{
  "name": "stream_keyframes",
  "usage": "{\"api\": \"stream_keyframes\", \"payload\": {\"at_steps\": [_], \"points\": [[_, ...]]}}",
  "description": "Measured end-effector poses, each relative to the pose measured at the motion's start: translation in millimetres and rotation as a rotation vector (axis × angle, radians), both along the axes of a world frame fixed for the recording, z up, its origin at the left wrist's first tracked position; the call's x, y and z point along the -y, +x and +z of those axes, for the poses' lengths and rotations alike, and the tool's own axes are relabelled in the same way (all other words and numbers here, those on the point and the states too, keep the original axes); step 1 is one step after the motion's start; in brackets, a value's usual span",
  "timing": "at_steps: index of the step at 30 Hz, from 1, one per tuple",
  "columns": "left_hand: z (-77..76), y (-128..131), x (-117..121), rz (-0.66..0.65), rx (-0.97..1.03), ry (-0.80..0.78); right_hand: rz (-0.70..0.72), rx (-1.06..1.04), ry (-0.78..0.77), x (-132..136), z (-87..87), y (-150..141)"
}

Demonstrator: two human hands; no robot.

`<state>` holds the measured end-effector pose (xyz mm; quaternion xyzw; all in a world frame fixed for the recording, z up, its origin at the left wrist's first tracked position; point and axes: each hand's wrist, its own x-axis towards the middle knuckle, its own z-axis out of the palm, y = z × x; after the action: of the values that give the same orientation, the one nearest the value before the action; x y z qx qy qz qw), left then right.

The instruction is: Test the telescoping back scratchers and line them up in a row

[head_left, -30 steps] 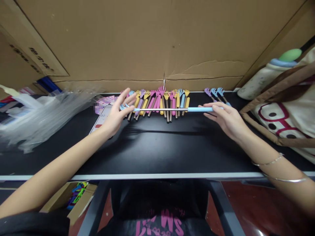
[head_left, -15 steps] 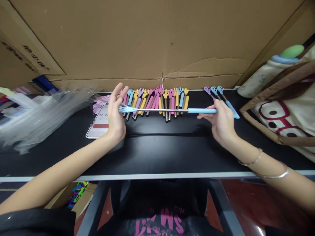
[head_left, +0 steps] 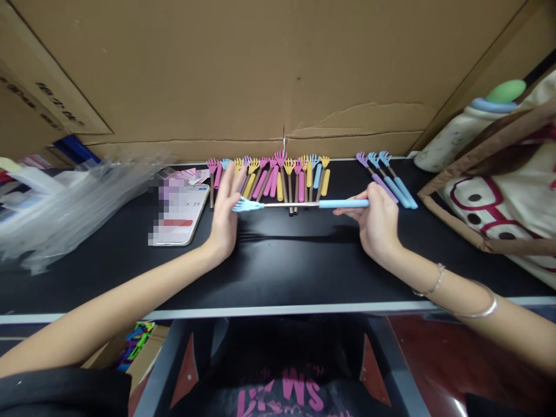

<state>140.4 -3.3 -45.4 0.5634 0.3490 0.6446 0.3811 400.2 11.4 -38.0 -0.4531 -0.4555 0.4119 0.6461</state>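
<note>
A light blue telescopic back scratcher (head_left: 292, 204) lies level across the view, above the black table. My right hand (head_left: 379, 223) is closed around its blue handle. My left hand (head_left: 226, 217) is upright with straight fingers, its palm against the claw-shaped head. Between head and handle, part of the metal rod shows. Behind it, several pink, yellow, purple and blue back scratchers (head_left: 289, 182) lie in a row, some with handles apart from their rods. To the right, near my right hand, lie a purple back scratcher (head_left: 382, 186) and two blue back scratchers (head_left: 402, 191).
A phone (head_left: 185, 217) rests left of my left hand, near a heap of clear plastic bags (head_left: 73, 202). A bottle (head_left: 463, 130) and a fabric bag (head_left: 482, 202) stand at the right. Cardboard (head_left: 195, 75) rises behind the table (head_left: 295, 272). Below left is an open box (head_left: 147, 353).
My left hand has moved right with the claw head, and the exposed metal rod is shorter. My right hand has shifted slightly left. More of the phone now shows.
</note>
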Motion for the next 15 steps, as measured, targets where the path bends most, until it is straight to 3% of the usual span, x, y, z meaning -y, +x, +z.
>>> {"api": "stream_keyframes", "payload": {"at_steps": [9, 15], "points": [[-0.6, 7.4, 4.1, -0.067, -0.146, 0.224, 0.2, -0.041, -0.098, 10.6, -8.2, -31.7], [-12.7, 4.1, -4.1, -0.056, -0.229, 0.302, 0.198, -0.021, -0.063, 12.9, -8.5, -34.7]]}}
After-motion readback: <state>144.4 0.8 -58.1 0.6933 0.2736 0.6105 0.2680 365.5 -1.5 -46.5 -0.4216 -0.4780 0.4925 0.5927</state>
